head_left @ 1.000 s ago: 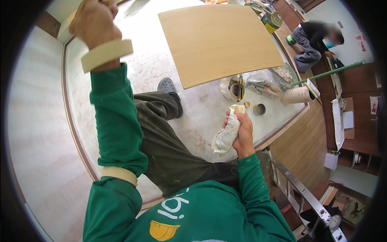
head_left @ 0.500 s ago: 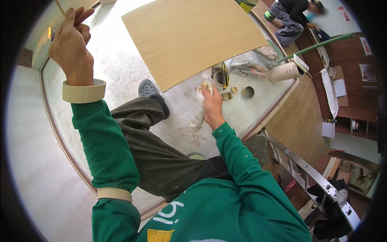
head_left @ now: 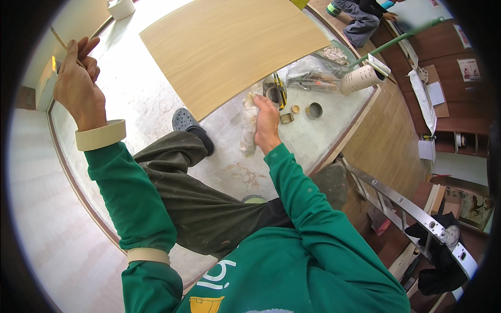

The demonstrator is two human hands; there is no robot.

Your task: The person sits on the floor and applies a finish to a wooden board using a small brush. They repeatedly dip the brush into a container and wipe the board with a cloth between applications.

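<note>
My left hand is raised at the upper left, its fingers closed round a thin pale stick whose exact kind I cannot make out. Rolls of masking tape circle that arm, one roll at the wrist and another higher up. Low over the floor, my right hand grips a stained, whitish rag that hangs down beside the palm. Just beyond it lies a wood-coloured board. Close to the right hand are a yellow-and-black utility knife, several tape rolls, and an open round tin.
A clear plastic bag of tools and a pale cardboard tube lie right of the board. An aluminium ladder stands at my right. A co-worker crouches at the far right. A white container stands at the far left.
The whole view has shifted slightly. The rag now hangs longer to the left of my right hand, and more of the stick shows above my left fingers.
</note>
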